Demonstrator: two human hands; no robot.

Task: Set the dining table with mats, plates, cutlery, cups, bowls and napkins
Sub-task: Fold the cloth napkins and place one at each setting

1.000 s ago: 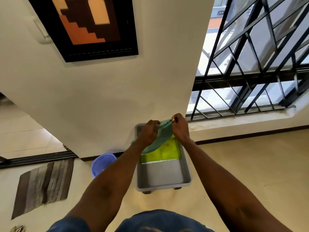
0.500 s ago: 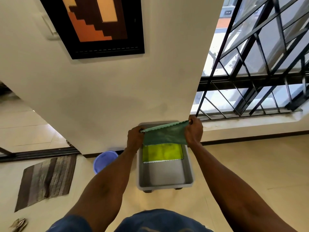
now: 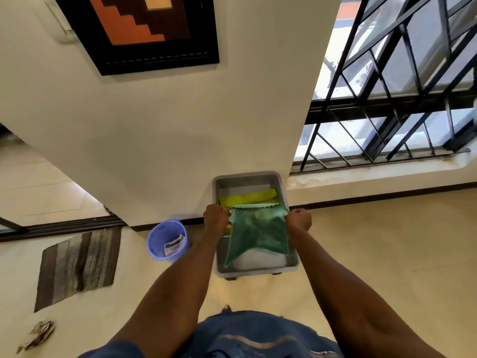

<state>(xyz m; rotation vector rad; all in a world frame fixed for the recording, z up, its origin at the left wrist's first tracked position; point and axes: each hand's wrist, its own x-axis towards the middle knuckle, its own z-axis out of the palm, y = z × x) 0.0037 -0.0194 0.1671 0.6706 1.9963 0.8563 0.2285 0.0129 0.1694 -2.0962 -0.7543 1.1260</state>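
1. Nearest the camera, the person's blue clothing (image 3: 247,337) fills the bottom edge, and both bare forearms reach forward from it over the pale floor (image 3: 374,254).
2. The left hand (image 3: 216,220) has its fingers curled and pinches the left top corner of a green napkin (image 3: 259,235).
3. The right hand (image 3: 299,219) has its fingers curled as well and pinches the right top corner of the same napkin.
4. The napkin is stretched between the two hands, its scalloped top edge level, and the rest of it hangs down in front of a grey bin (image 3: 293,257).
5. The grey bin stands on the floor against the foot of a cream wall (image 3: 154,130). Inside it, at the far end, lies a yellow cloth (image 3: 249,198); the near part of the floor of the bin shows pale below the hanging napkin.
6. Just left of the bin, a blue bucket (image 3: 154,244) stands on the floor with a white printed packet (image 3: 175,245) inside.
7. Further left, a striped brown mat (image 3: 77,264) lies flat on the floor, and a crumpled brown scrap (image 3: 36,335) lies near the bottom left corner.
8. Up on the wall hangs a dark-framed picture (image 3: 144,29) with orange and brown steps.
9. To the right, a window with a black metal grille (image 3: 400,99) sits above a pale ledge (image 3: 374,174).
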